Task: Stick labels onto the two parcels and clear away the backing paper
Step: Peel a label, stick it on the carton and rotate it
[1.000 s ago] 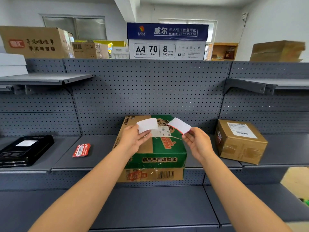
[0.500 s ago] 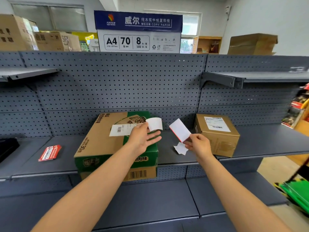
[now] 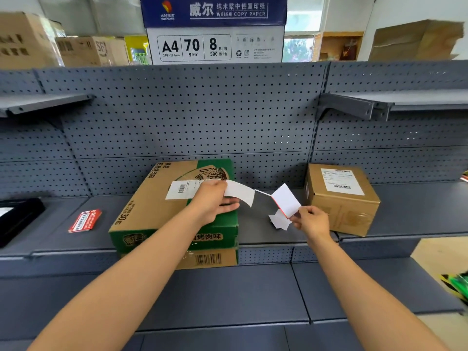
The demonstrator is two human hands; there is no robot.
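A green and brown carton [image 3: 152, 214] lies on the grey shelf with a white barcode label [image 3: 181, 190] stuck on its top. A smaller brown parcel [image 3: 344, 206] stands to the right with a label [image 3: 340, 181] on its top. My left hand [image 3: 214, 202] rests over the carton's right end and pinches a white curled paper strip [image 3: 240, 192]. My right hand [image 3: 312, 220] holds a white sheet with a red edge [image 3: 286, 201] between the two parcels. Another white scrap [image 3: 278, 221] lies on the shelf just below that sheet.
A red packet [image 3: 84, 221] lies left of the carton, and a black device [image 3: 17, 219] sits at the far left. The pegboard back wall [image 3: 202, 117] rises behind. A box of A4 copy paper [image 3: 215, 34] and several cartons stand on top.
The view has turned right and closer. My left hand has moved right over the carton's end, its strip now stretched out. My right hand has lowered its sheet toward the shelf scrap.
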